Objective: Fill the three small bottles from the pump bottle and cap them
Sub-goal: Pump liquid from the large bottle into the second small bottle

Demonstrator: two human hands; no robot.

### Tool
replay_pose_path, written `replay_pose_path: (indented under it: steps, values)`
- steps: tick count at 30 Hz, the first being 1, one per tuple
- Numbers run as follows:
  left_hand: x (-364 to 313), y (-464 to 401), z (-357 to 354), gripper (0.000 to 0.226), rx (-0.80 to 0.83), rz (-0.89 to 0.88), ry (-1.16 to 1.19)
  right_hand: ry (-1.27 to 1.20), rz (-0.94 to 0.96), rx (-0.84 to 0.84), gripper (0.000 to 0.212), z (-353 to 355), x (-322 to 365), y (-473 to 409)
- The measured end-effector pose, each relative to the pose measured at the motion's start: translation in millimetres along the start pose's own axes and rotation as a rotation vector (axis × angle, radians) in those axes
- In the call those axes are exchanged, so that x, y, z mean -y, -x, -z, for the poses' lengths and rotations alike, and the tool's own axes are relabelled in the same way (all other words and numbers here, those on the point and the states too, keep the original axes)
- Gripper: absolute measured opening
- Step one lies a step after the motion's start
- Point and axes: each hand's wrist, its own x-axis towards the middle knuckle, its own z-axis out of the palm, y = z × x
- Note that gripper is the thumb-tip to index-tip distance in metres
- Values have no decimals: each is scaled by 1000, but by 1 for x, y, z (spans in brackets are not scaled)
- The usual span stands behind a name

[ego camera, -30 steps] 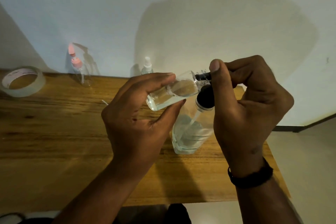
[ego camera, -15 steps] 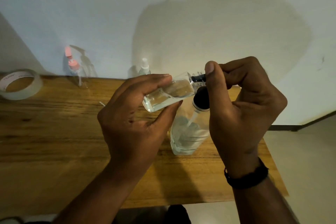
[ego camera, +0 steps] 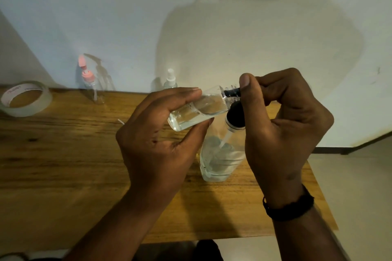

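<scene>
the left hand (ego camera: 157, 144) grips a tilted small clear bottle (ego camera: 197, 112), part-filled, at the black spout of the clear pump bottle (ego camera: 222, 154) while the right hand (ego camera: 284, 125) curls over the pump, and two capped bottles (ego camera: 91, 85) wait by the wall, contents unclear.

The right hand (ego camera: 284, 125) hides the pump bottle (ego camera: 220, 159) head; the nozzle tip inside the small bottle (ego camera: 199, 110) is blurred.

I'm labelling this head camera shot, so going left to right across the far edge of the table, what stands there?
Roll of tape → bottle with the pink pump → small bottle with the white sprayer. The hands and the bottles they hold sit nearer and overlap, so I left them out.
</scene>
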Motion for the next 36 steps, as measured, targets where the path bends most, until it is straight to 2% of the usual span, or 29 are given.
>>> replay_pose_path:
  steps: [11, 36]
  values:
    - [1, 3, -1, 36, 14, 22, -1, -58, -43, -17, 28, -1, -2, 4]
    - [1, 2, 0, 36, 8, 29, 34, -11, 6, -11, 28, -1, 0, 2]
